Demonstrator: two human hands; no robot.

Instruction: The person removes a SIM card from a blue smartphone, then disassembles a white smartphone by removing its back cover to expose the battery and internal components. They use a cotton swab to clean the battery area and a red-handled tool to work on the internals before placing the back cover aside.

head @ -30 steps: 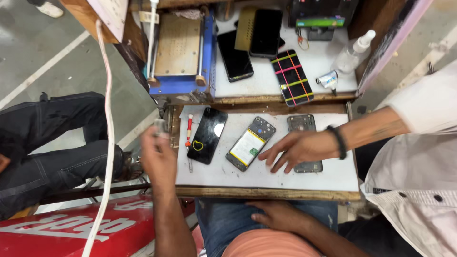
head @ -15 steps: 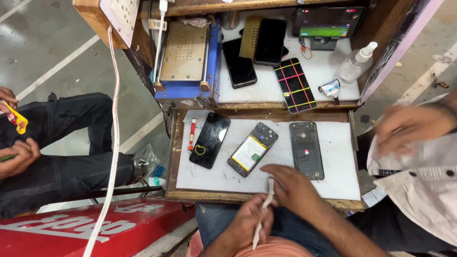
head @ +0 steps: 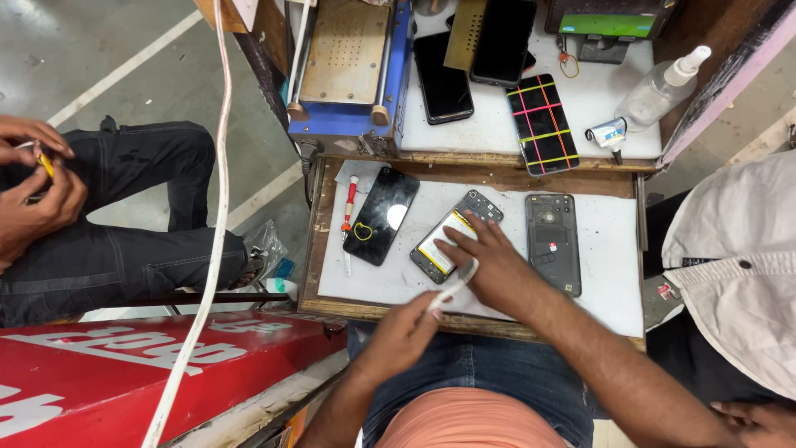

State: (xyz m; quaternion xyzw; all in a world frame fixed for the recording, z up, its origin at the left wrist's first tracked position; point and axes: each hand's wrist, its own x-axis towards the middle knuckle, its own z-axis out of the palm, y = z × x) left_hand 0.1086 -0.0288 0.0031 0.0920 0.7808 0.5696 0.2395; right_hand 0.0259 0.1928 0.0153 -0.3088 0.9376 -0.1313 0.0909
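My right hand point(head: 496, 264) lies flat with fingers spread on an opened phone point(head: 439, 247) that shows a yellow-edged battery, in the middle of the white mat point(head: 613, 282). My left hand point(head: 396, 336) is just below it, at the mat's near edge, pinching a thin white strip point(head: 454, 288). The strip's far end reaches my right thumb. A black phone point(head: 381, 214) with a yellow mark lies left of the opened one. A dark phone back point(head: 553, 241) lies to its right.
A red-handled screwdriver point(head: 350, 206) lies by the black phone. The upper shelf holds a blue machine point(head: 348, 75), phones, a tape-striped phone point(head: 543, 123) and a spray bottle point(head: 659, 87). A seated person's hands point(head: 29, 187) are at left, a white-shirted person point(head: 738, 265) at right. A white cable point(head: 214, 224) hangs down.
The other person's hand has left the mat. My right hand has moved up onto the opened phone, and my left hand now holds the white strip up against it.
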